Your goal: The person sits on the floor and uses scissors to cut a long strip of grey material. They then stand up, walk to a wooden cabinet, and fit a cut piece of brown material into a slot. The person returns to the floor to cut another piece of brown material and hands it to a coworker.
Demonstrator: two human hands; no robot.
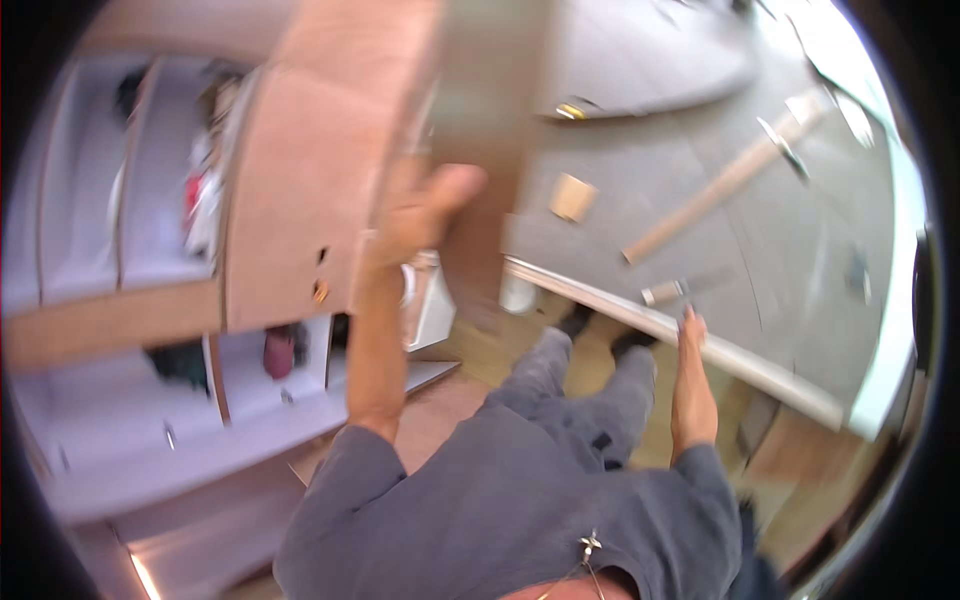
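Note:
My left hand (pixel 425 215) grips a long, flat brown-grey board (pixel 488 130), its thumb lying across the board's face. The board is smeared by motion and runs up past the top of the view. At the near edge of the grey worktable (pixel 660 200) is my right hand (pixel 692 335), its fingers too small and blurred to read. Just beyond those fingertips a short tool with a pale block-like end (pixel 665 292) lies on the table. I cannot make out its exact kind.
A small wooden block (pixel 573 198) and a long wooden strip (pixel 720 185) lie on the worktable, with a hammer-like tool (pixel 783 148) across the strip. To the left stands a brown panel (pixel 300 190) beside open white shelves (pixel 80 190). A white container (pixel 518 296) sits below the table edge.

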